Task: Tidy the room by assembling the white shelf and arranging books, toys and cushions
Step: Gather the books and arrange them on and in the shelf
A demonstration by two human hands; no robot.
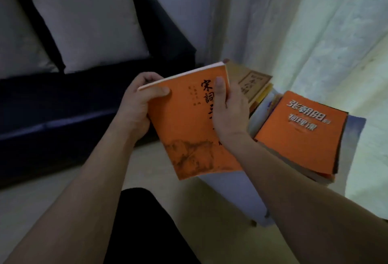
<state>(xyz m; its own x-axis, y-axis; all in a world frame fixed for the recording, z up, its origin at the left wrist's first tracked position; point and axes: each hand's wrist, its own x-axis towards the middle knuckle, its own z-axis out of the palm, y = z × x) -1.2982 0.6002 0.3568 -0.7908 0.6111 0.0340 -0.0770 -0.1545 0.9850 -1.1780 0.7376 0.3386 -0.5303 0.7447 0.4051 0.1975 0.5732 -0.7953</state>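
Note:
An orange book (184, 129) with black brush lettering and an ink landscape on its cover is held up in the middle of the view. My left hand (136, 106) grips its left edge, thumb on the cover and fingers curled behind. My right hand (228, 112) grips its right edge, thumb pressed on the cover near the top. To the right, a second orange book (298, 133) with white lettering tops a stack of books. A tan book (252, 85) lies on another stack behind it. Two grey cushions (84, 20) lean on the dark sofa's back.
The dark sofa (63, 106) fills the left side. The book stacks rest on a low white surface (235, 192) at the right, in front of pale curtains (315, 22). Light floor (42, 200) shows below the sofa. My dark trouser leg (147, 232) is at the bottom.

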